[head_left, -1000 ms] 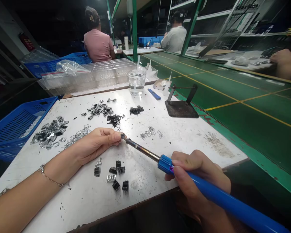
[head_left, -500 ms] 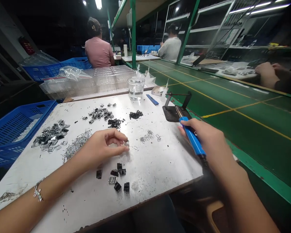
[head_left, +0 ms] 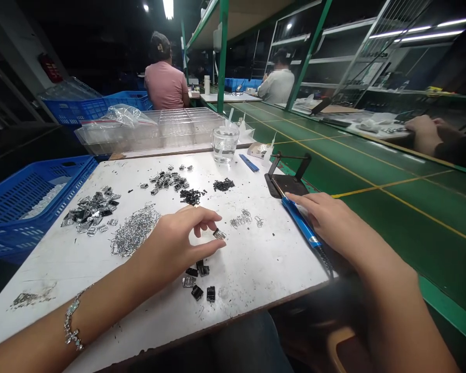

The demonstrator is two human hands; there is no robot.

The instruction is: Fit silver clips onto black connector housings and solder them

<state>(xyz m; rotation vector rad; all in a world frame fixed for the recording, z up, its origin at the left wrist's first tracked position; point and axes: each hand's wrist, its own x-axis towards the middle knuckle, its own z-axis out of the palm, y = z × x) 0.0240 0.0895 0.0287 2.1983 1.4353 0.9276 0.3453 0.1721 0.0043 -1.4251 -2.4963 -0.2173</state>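
The left hand (head_left: 192, 235) is over the middle of the worktop (head_left: 256, 267), its thumb and index finger spread apart around a small component (head_left: 219, 234) with dark and shiny metal parts; the fingers appear released from it. To the right, the soldering iron (head_left: 300, 220) slants with its metal end at the black stand (head_left: 295, 184) on the far right and its blue handle toward the near edge. The right hand (head_left: 336, 223) touches the handle from the right; whether its fingers are clenched on it, I cannot tell. Several black blocks (head_left: 210, 293) sit on the near side of the left hand. Beyond its wrist, to the left, is a heap of bent metal wires (head_left: 135, 230), with a mixed pile of metal and black parts (head_left: 91, 210) farther left. A glass mug (head_left: 225, 145) stands at the far edge, just left of a blue strip (head_left: 249, 162).
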